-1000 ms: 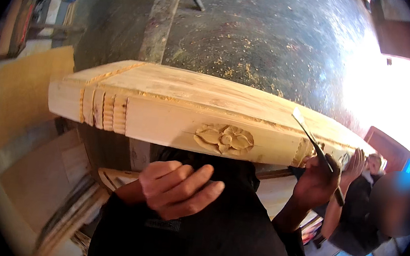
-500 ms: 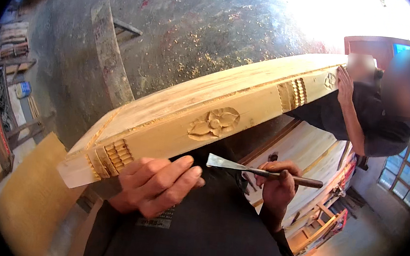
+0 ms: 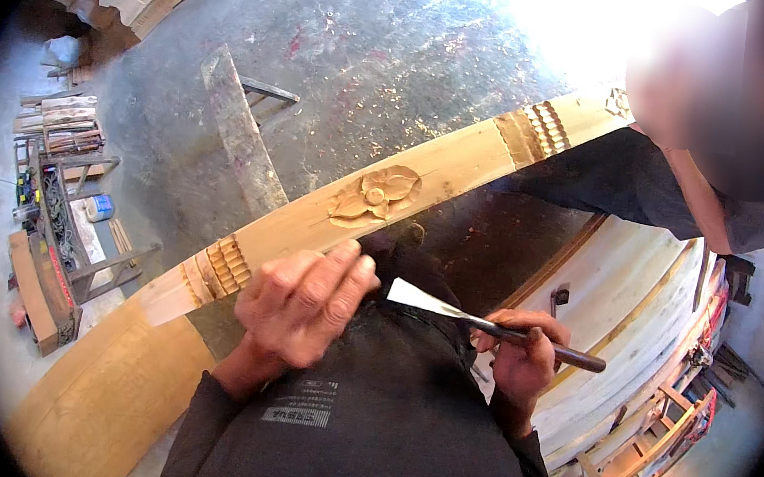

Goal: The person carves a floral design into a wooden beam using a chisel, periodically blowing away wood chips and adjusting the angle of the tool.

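My right hand (image 3: 522, 362) is closed around the dark handle of a chisel (image 3: 475, 321). The flared metal blade points left and slightly up, apart from the wood. A long pale wooden piece (image 3: 297, 216) runs diagonally in front of me, its narrow face toward me. A flower (image 3: 375, 196) is carved in relief on it, with a ribbed band (image 3: 229, 263) to the left and another ribbed band (image 3: 547, 130) to the right. By its near edge, my left hand (image 3: 302, 304) has curled fingers. Its palm is hidden, so anything inside cannot be seen.
Another person (image 3: 672, 188) in dark clothes is at the far right end. A narrow plank on legs (image 3: 240, 133) stands beyond the wood. Pale boards (image 3: 615, 298) lie to the right, a tan panel (image 3: 115, 388) at lower left. A tool rack (image 3: 47, 234) stands far left.
The wood's broad top face, visible before, is now out of sight, leaving its carved narrow face. The other person looms closer. My left fingers have curled in more; the chisel stays in my right hand.
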